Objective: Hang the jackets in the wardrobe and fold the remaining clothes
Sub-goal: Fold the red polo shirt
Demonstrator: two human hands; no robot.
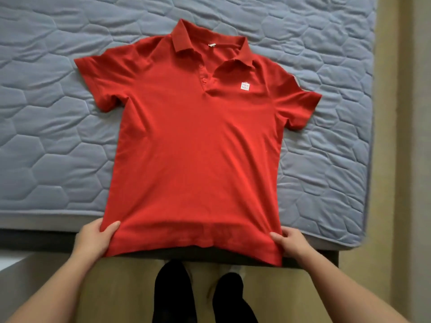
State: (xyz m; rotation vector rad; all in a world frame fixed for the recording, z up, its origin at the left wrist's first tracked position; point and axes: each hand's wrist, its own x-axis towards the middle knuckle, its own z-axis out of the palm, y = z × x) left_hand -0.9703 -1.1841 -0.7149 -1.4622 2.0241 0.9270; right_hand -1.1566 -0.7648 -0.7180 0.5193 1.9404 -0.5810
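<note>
Head view: red polo shirt (196,145) flat on mattress (46,113), hem pinched by left hand (93,238) and right hand (291,243). Possible trouble: uneven pull, skewed fold.

1. A mattress (58,113) fills most of the view. Its blue-grey cover is quilted in a pattern of stitched hexagons, with soft creases across the fabric.
2. A corded seam runs along the mattress's near edge, and its near right corner is rounded.
3. A dark bed base (35,238) shows as a band just under the near edge of the mattress.
4. A tan, wood-toned floor (116,294) lies below the base and runs up the right side of the mattress.
5. A white surface (14,259) sits at the lower left edge, touching the bed base; what it belongs to cannot be told.
6. A paler beige band (419,136) runs down the far right edge.
</note>
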